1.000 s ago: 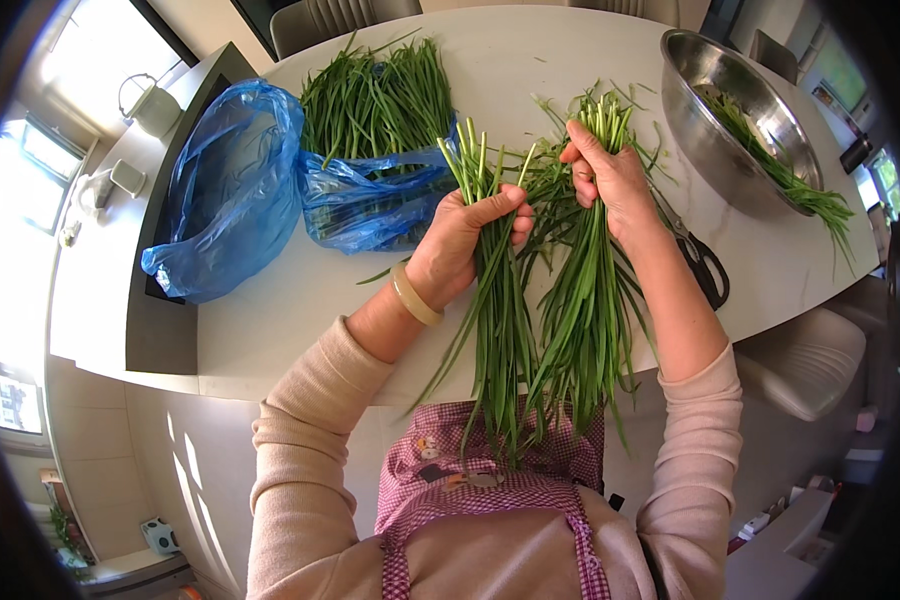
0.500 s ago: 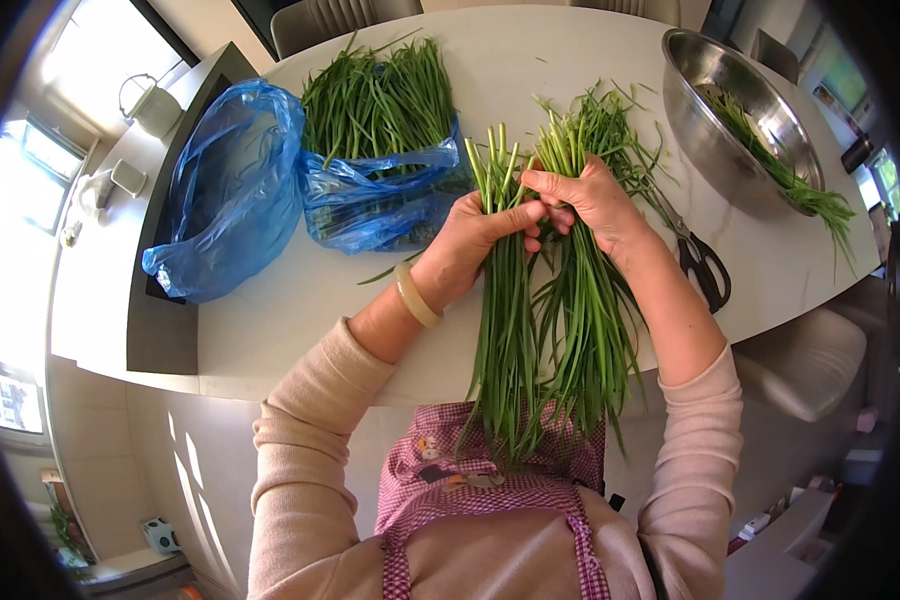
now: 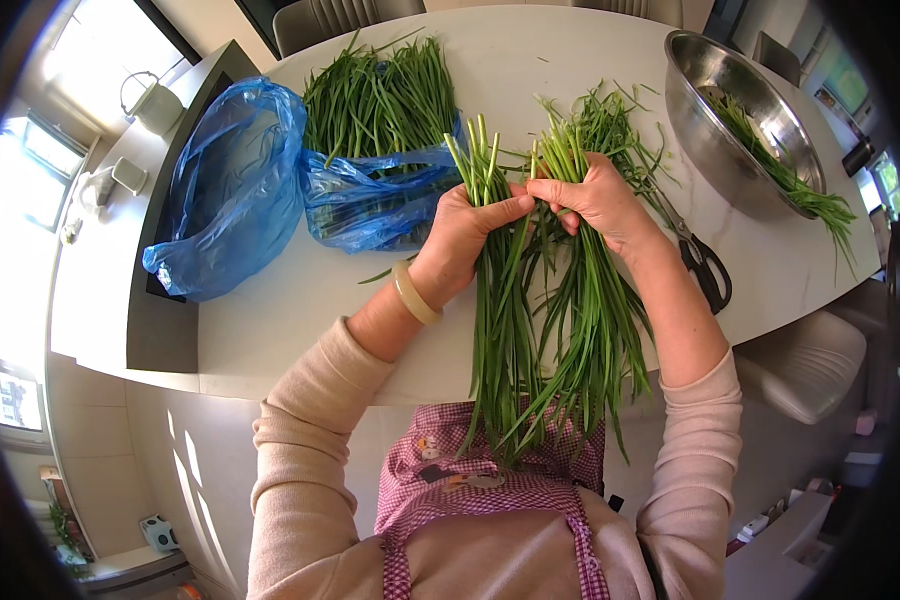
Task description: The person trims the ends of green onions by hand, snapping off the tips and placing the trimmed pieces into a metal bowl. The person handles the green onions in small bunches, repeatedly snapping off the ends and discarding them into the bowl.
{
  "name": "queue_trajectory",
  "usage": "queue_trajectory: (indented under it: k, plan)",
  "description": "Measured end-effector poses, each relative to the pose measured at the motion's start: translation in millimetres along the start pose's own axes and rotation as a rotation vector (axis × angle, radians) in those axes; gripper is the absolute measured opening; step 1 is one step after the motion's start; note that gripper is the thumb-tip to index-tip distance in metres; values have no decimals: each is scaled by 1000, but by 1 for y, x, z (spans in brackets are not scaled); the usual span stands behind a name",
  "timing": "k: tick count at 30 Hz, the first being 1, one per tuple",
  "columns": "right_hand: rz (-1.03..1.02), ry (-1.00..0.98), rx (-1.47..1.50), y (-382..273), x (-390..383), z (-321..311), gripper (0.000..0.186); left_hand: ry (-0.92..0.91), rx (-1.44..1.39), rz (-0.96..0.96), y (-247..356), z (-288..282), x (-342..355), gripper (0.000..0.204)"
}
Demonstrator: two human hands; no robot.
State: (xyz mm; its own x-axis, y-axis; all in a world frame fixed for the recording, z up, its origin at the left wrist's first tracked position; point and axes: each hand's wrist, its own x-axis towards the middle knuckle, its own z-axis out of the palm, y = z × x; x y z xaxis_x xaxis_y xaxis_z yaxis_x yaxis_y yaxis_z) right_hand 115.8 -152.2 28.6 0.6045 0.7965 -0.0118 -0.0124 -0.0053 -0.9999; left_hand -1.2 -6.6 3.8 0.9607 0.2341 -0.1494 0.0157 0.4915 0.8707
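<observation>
My left hand (image 3: pixel 458 232) is closed round a bunch of garlic chives (image 3: pixel 500 335), its pale cut ends pointing up past the thumb. A second bunch of garlic chives (image 3: pixel 602 325) is gripped by my right hand (image 3: pixel 610 208), with thumb and forefinger pinched together beside the left thumb. Both bunches hang over the table's near edge, their leaf tips in front of a checked apron (image 3: pixel 440 450). Loose trimmed chive bits (image 3: pixel 610 125) lie on the table just beyond my right hand. Black-handled scissors (image 3: pixel 708 270) rest to the right of my right forearm.
A blue plastic bag (image 3: pixel 230 200) lies open at the left, with a large heap of chives (image 3: pixel 380 100) on its far part. At the right stands a tilted steel bowl (image 3: pixel 690 130) with some chives hanging over its rim. Chairs (image 3: pixel 810 365) surround the white table (image 3: pixel 260 340).
The bunch in my left hand has shifted slightly left, its cut ends now farther from the right bunch. My fingertips remain close together between the bunches.
</observation>
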Motion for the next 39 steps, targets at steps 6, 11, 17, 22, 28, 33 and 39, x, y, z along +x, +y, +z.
queue_trajectory:
  k: [6, 11, 17, 22, 28, 33, 39]
  plan:
    - [-19, 72, -62, 5, 6, -18, 17, 36, -18, -27, 3, 2, -1, 12]
    - [-90, 452, -127, 11, 14, -34, 21, -10, -109, -17, 1, -1, 1, 12]
    - [7, 46, 82, 7, 6, 1, 15, -7, -145, -62, 2, -1, 0, 13]
    - [0, 39, 78, 7, 5, 0, 12, -21, -103, -41, -3, -1, 2, 13]
    - [-44, 28, 122, 11, 5, -1, 10, 38, -103, -110, 3, 3, -2, 14]
    - [-85, 293, 42, 15, 11, -11, 10, -42, -183, -141, 4, 1, -2, 16]
    - [-17, 488, -252, 1, 12, -33, 16, -37, -195, -141, 5, 0, -2, 16]
